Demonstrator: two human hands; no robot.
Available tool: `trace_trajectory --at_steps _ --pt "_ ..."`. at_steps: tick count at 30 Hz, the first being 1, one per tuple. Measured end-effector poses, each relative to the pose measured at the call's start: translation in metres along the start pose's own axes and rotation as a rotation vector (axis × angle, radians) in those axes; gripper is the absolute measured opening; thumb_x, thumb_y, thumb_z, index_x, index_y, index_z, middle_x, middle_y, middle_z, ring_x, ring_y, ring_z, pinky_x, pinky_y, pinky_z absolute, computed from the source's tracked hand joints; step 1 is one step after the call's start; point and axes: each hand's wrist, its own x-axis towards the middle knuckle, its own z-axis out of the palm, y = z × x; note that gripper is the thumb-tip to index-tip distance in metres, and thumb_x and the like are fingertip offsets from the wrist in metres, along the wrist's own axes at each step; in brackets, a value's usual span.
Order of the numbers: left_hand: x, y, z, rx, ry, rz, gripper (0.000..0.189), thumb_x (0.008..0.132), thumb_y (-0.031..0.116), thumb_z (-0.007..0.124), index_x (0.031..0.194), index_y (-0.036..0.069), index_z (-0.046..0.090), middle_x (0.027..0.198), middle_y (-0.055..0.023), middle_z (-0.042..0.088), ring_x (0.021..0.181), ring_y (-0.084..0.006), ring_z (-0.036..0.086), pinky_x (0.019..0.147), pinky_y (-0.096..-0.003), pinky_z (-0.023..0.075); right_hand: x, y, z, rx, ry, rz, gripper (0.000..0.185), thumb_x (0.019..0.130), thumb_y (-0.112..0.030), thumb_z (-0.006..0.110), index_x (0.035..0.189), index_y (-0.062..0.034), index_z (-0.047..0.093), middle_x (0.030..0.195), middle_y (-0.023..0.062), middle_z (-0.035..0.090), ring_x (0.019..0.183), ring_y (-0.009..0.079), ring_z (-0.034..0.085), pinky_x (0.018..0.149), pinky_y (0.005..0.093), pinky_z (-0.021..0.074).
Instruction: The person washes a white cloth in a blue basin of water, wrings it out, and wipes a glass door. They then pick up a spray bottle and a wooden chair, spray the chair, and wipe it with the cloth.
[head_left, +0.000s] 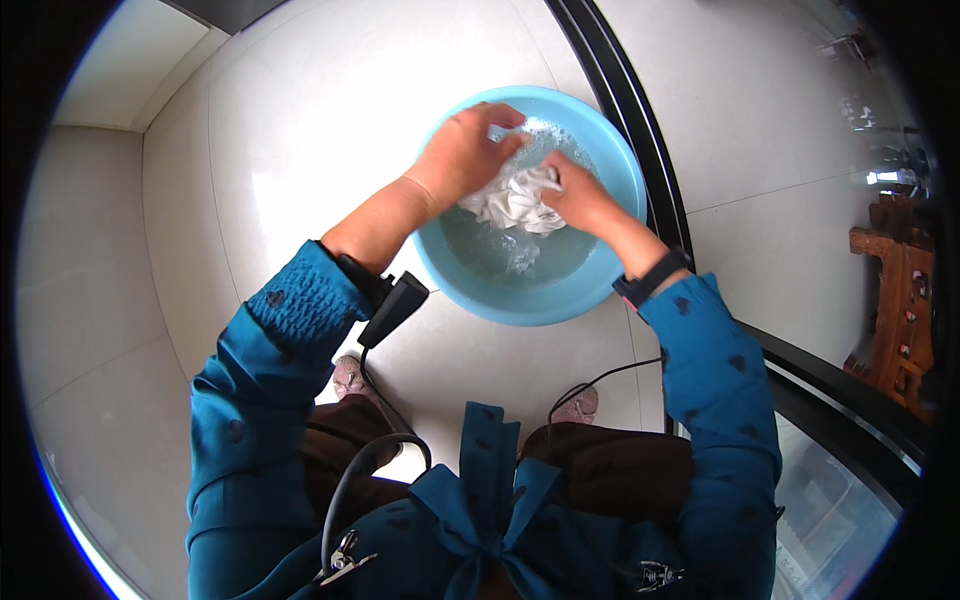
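A round light-blue plastic basin (525, 306) stands on the tiled floor in front of me, holding cloudy, sudsy water (480, 251). In its middle lies a bunched wet white cloth (517, 199), partly in the water. My right hand (581, 191) grips the cloth at its right side, thumb and fingers pinching a fold. Over the basin's upper left, my left hand (472, 150) is curved with thumb and fingers apart. Nothing shows between its fingers, and its palm side is hidden. Foam (551, 131) floats near the far rim.
Black sliding-door tracks (637, 97) run close along the basin's right side. My shoes (577, 405) are on the floor below the basin. Black cables (375, 382) hang from devices strapped to both wrists. Carved wooden furniture (892, 300) stands at the far right.
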Motion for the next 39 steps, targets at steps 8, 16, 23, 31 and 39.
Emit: trace_trajectory --at_steps 8,16,23,31,39 --pt "-0.009 -0.063 -0.004 -0.115 0.038 -0.356 0.024 0.096 0.017 0.052 0.110 -0.002 0.060 0.092 -0.0090 0.066 0.073 -0.0155 0.067 0.063 -0.0279 0.0573 0.013 0.063 0.081 -0.653 -0.367 0.164 0.050 0.077 -0.009 0.066 0.124 -0.0077 0.052 0.131 0.0246 0.046 0.118 0.0416 0.050 0.096 0.0418 0.0457" --pt "-0.019 -0.068 -0.005 0.278 -0.099 -0.023 0.034 0.089 0.012 0.064 0.122 0.003 0.056 0.110 -0.0110 0.063 0.099 -0.0225 0.063 0.089 -0.0324 0.0528 -0.017 -0.059 -0.055 0.019 -0.344 -0.044 0.017 0.087 -0.003 0.055 0.104 -0.0008 0.053 0.089 0.0104 0.061 0.085 0.0178 0.059 0.077 0.0321 0.0488" --pt "-0.025 -0.053 0.032 0.164 -0.251 0.175 0.091 0.075 0.022 0.080 0.146 0.013 0.025 0.145 -0.0166 0.035 0.134 -0.0327 0.036 0.111 -0.0381 0.0334 -0.064 -0.173 -0.118 0.027 -0.100 -0.357 0.017 0.091 -0.010 0.057 0.105 0.0005 0.053 0.090 0.0090 0.061 0.083 0.0135 0.059 0.073 0.0293 0.0489" --pt "-0.021 -0.042 0.051 -0.359 0.003 -0.170 0.037 0.093 0.023 0.060 0.126 0.008 0.056 0.115 -0.0065 0.065 0.101 -0.0211 0.062 0.090 -0.0346 0.0494 -0.071 -0.147 -0.116 0.401 0.018 -0.191 0.028 0.099 -0.022 0.051 0.118 -0.0020 0.055 0.102 0.0056 0.063 0.097 0.0118 0.063 0.080 0.0288 0.0544" --pt "-0.022 -0.045 0.032 -0.766 0.159 -0.295 0.026 0.092 0.000 0.047 0.112 0.009 0.062 0.100 -0.0046 0.067 0.089 -0.0164 0.065 0.075 -0.0311 0.0548 -0.052 -0.017 -0.048 0.733 0.082 0.469 0.040 0.092 -0.034 0.062 0.109 0.0016 0.052 0.101 0.0159 0.064 0.088 0.0249 0.068 0.067 0.0393 0.0604"
